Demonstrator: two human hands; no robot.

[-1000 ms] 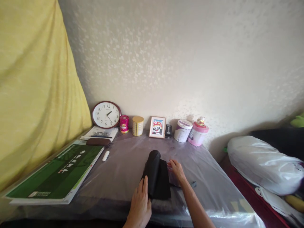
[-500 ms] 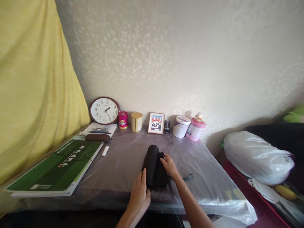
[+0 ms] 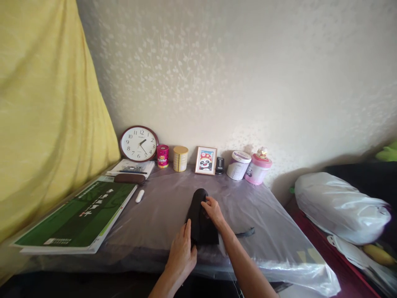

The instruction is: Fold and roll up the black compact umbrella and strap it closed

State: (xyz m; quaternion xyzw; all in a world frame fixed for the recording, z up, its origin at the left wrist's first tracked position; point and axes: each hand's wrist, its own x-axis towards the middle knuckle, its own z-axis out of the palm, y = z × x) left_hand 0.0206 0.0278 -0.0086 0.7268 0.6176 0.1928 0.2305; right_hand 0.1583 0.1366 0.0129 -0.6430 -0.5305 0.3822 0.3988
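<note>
Though the black bundle [image 3: 197, 200] looks mostly rolled, 1 flap [image 3: 210, 236] isn't wrapped; your left hand [image 3: 181, 251] grasps the roll, your right hand [image 3: 214, 212] pinches the flap.

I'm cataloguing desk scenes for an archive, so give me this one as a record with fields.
Left hand: touching the near left side of the black bundle
Right hand: fingers on it, toward its far end
Back row, left to right: clock, pink tin, yellow can, picture frame, small black object, white tub, pink tub
Left side: green book, brown case, white stick
Surface: plastic-covered table
</note>
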